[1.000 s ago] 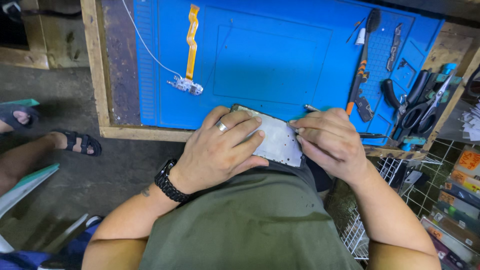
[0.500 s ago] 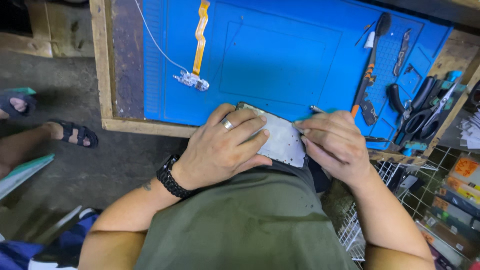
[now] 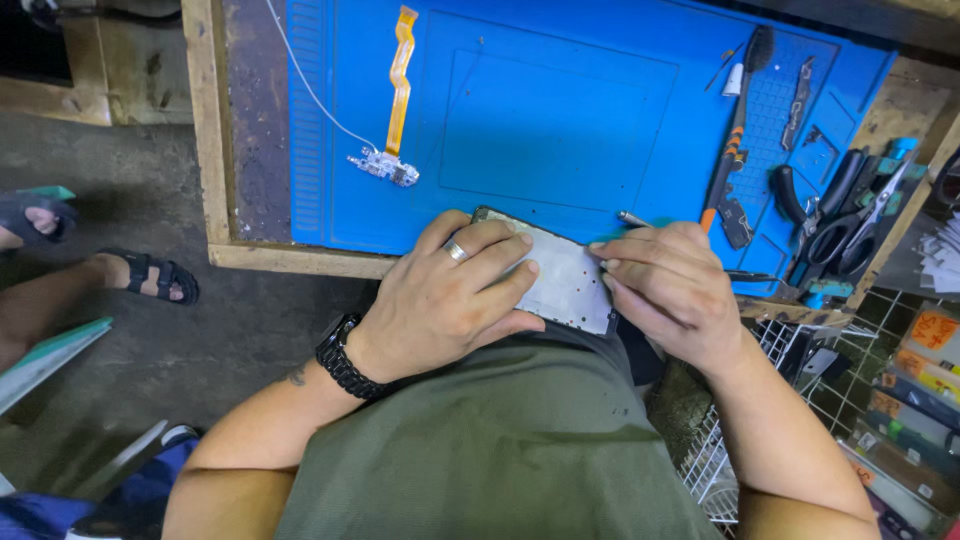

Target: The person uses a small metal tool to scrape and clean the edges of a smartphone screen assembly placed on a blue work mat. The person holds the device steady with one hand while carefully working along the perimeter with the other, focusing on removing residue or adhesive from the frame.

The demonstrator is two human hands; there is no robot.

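Observation:
My left hand [image 3: 450, 300], with a ring and a black wristwatch, grips a flat grey phone frame [image 3: 560, 285] at the near edge of a blue work mat [image 3: 560, 110]. Its fingers lie across the frame's top face. My right hand [image 3: 665, 290] is closed on a thin metal tool [image 3: 633, 219] whose tip sticks out above the fingers, right beside the frame's right edge. Much of the frame is hidden under both hands.
An orange flex cable [image 3: 400, 80] with a small circuit board [image 3: 385, 167] and a white wire lies on the mat's left part. A black and orange brush [image 3: 735, 140], tweezers, pliers [image 3: 820, 200] and scissors sit at right. Another person's sandalled foot [image 3: 140, 275] is at left.
The view has shifted slightly. Both hands keep the same hold on the phone frame and tool, with only small finger movements.

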